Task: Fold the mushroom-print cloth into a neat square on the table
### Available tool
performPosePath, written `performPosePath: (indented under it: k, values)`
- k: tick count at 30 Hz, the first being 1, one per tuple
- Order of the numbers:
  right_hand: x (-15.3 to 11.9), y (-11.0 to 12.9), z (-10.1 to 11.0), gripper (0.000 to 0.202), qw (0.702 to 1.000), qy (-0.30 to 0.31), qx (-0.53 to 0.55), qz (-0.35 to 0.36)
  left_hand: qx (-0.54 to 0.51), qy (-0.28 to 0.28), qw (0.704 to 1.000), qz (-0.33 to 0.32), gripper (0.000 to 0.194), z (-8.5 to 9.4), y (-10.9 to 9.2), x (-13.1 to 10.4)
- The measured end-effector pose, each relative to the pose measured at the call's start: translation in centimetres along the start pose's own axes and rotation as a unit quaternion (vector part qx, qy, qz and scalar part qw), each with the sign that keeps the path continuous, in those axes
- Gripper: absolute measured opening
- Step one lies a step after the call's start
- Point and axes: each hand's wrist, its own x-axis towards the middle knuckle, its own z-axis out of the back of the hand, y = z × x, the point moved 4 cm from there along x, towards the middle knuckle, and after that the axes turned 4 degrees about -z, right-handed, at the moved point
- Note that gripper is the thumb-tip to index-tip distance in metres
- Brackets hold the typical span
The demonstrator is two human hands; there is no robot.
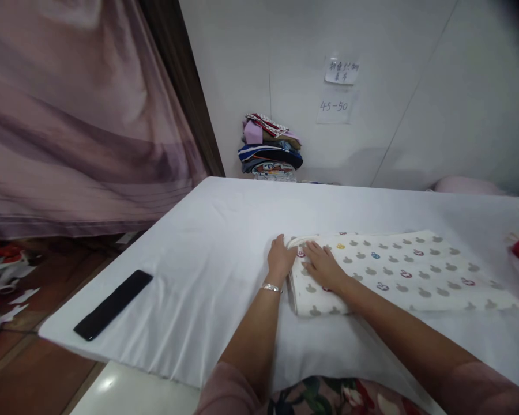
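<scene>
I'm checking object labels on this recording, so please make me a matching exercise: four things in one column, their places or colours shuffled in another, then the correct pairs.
Column one
1. patterned cloth
2. flat black object
3. stack of fabrics
4. left hand

Column two
A. on the left part of the table
B. at the left end of the patterned cloth
C. beyond the table's far edge
D. white with grey motifs

Pairs: 1-D, 2-A, 3-C, 4-B

Folded white fabric (pixel 398 271) bears grey motifs plus scattered red, blue and yellow outlined ones. Tablecloth (pixel 190 271) is white; flat oblong object (pixel 113 304), black.
</scene>
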Motion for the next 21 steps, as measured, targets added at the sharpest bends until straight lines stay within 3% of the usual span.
performPosePath:
  k: [10,16,21]
  values:
    - [0.1,0.8,-0.5,0.051,0.999,-0.025,-0.029,0.000,-0.001,0.008,1.000,-0.007,0.062,0.1,-0.1,0.9]
    - [0.4,1.0,-0.2,0.053,0.999,-0.023,-0.022,-0.014,0.015,0.002,0.997,-0.080,0.046,0.1,-1.0,1.3]
    - [0.4,1.5,0.5,0.056,1.000,-0.014,0.013,-0.012,-0.071,-0.032,0.993,-0.085,0.036,0.2,-1.2,2.0]
